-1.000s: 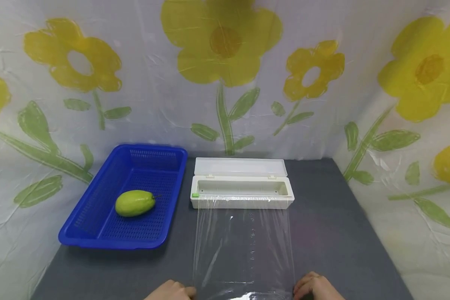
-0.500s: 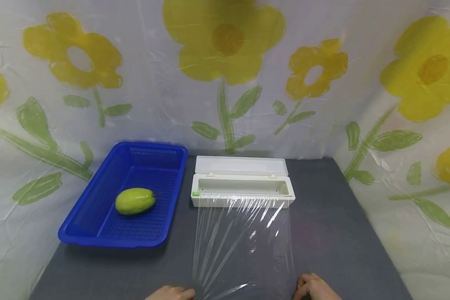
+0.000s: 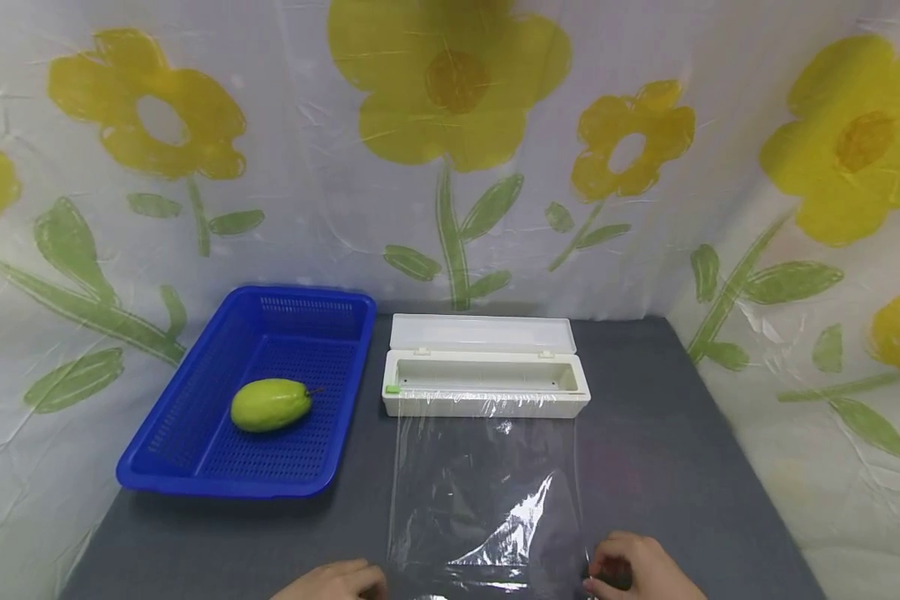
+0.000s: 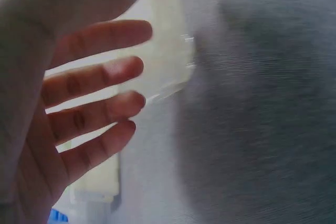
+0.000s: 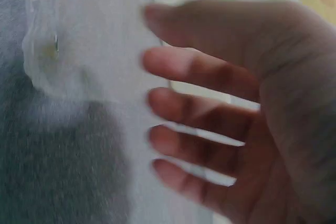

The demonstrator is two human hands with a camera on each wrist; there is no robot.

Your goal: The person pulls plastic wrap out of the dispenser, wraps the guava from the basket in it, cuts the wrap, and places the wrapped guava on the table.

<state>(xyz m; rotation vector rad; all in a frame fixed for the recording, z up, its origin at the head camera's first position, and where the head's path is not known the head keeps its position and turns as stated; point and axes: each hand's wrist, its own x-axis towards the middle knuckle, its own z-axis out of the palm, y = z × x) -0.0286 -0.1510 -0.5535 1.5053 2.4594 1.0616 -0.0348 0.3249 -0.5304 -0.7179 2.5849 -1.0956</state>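
A sheet of clear plastic wrap (image 3: 480, 492) stretches toward me from a white wrap dispenser box (image 3: 487, 407) whose lid (image 3: 482, 333) is flipped back. The sheet lies over the dark table, its near end running past the bottom of the head view. My left hand (image 3: 333, 582) is beside the sheet's left near edge; in the left wrist view its fingers (image 4: 94, 80) are spread and hold nothing. At the right near edge is my right hand (image 3: 637, 571). The right wrist view shows its fingers (image 5: 199, 111) and thumb apart, with the wrap (image 5: 89, 45) beyond the fingertips.
Left of the dispenser stands a blue plastic basket (image 3: 225, 487) with one yellow-green fruit (image 3: 270, 406) in it. A small green slider (image 3: 393, 389) sits on the dispenser's left front rim. Behind the dark grey table (image 3: 645, 450) hangs a flower-print curtain (image 3: 307, 208).
The film was pulled taut with streaky creases half a second ago and now lies flatter. Both hands have let go of its near corners and moved slightly outward.
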